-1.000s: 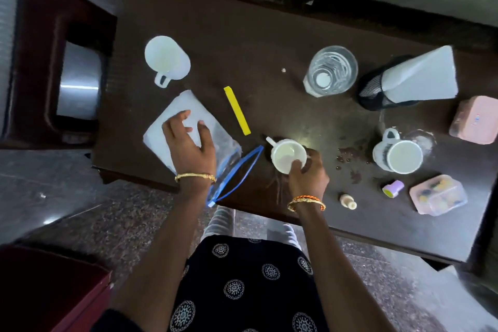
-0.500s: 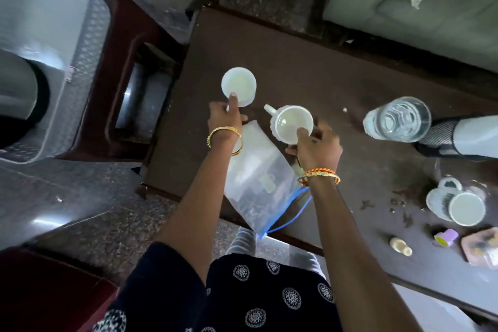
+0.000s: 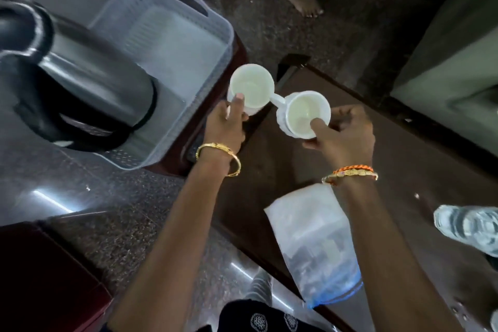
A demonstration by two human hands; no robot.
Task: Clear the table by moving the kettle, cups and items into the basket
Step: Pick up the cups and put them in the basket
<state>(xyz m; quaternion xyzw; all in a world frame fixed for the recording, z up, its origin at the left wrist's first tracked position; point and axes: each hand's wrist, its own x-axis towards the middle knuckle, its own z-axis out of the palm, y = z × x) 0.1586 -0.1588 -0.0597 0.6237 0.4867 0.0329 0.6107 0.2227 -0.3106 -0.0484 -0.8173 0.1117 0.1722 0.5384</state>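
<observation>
The kettle (image 3: 89, 83) already lies on its side in the near end of the clear plastic basket (image 3: 172, 35), which leaves the far end bare, seemingly as room for cups. The left hand (image 3: 225, 127) pinches one white cup (image 3: 252, 87) by its rim, thumb hooked inside, holding it upright just past the basket's wall. The right hand (image 3: 342, 132) has the same grip on a second cup (image 3: 305, 113) above the table (image 3: 420, 159) corner, while the plastic bag (image 3: 310, 240) and a glass (image 3: 469, 226) wait on the table.
</observation>
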